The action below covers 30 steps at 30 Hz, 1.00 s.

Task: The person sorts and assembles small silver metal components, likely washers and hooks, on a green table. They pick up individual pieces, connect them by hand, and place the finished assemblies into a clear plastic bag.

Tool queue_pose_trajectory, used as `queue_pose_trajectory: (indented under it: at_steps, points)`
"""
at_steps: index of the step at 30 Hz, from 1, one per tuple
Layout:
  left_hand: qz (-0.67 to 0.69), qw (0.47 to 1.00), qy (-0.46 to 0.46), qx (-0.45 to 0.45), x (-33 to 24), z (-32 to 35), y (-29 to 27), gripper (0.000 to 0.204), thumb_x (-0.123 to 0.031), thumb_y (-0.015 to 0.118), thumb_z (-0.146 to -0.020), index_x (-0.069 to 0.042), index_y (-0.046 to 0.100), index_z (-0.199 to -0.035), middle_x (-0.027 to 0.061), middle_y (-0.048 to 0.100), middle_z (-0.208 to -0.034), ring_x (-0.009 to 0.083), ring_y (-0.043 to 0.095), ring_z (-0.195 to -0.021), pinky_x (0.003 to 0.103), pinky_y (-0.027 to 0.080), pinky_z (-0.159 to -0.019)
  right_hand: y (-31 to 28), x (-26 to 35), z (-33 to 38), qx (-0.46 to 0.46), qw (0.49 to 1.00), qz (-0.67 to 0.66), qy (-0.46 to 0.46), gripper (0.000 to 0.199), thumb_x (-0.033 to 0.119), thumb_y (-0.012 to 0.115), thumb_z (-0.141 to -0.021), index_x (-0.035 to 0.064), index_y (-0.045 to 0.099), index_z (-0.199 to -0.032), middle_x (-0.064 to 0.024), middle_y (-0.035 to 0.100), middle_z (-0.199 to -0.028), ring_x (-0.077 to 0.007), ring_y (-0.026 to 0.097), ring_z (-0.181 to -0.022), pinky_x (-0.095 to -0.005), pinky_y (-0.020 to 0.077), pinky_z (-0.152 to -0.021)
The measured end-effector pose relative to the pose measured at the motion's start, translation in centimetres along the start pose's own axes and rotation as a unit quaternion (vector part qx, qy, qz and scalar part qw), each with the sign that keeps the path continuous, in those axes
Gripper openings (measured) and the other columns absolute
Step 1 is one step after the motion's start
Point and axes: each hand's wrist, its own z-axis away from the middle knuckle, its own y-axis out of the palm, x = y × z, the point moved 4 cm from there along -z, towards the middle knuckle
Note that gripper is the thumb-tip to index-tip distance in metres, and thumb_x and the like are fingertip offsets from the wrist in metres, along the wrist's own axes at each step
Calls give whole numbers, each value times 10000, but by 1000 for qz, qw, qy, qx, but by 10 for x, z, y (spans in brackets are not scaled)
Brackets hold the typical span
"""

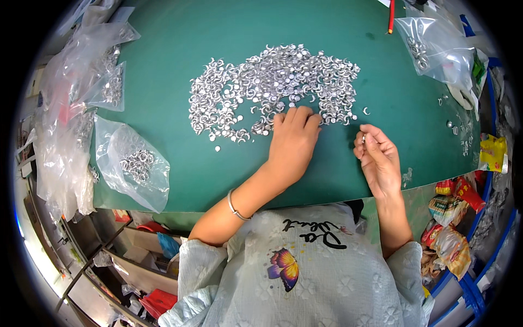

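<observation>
A wide, loose pile of small silver metal pieces [283,71], crescents and round discs mixed, lies on the green table [163,32]. My left hand [297,133] is palm down at the near edge of the pile. Its fingers are bent and closed together, and the tips are hidden, so what they hold cannot be seen. To the right of the pile, my right hand [379,161] is raised with thumb and fingers pinched on a small silver metal piece [363,139]. A single crescent [366,110] lies apart from the pile, just beyond my right hand.
Clear plastic bags with metal rings [137,166] lie along the left side, and another bag [419,52] is at the far right. A red pencil [391,19] lies at the far edge. Small loose bits [467,139] are scattered near the right edge. Shelves and wrappers stand below.
</observation>
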Motion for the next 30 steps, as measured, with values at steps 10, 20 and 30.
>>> queue_pose_trajectory:
  at_steps: [10,20,30]
  points:
    - [17,999,7,-34,1,0,-2,186,-25,688,-794,-37,628,-971,77,572,-1005,235,555,-903,350,372,-766,-2,-1,7,-5,1000,-5,-4,204,51,640,-906,-28,637,-1094,-75,654,-929,-120,567,-781,-242,464,-695]
    - [36,997,12,-60,0,-1,-6,159,-12,683,-802,-35,627,-949,76,621,-962,230,576,-848,337,377,-751,0,1,9,-15,1000,14,-8,211,4,639,-889,-37,636,-1097,-113,672,-1003,-139,610,-874,-256,477,-726]
    - [79,994,-8,-80,-1,0,-14,174,14,700,-789,-48,628,-935,51,652,-859,197,597,-729,327,386,-728,0,2,12,6,997,37,-65,182,-5,631,-892,-29,640,-1073,-138,683,-1017,-187,657,-872,-300,519,-756]
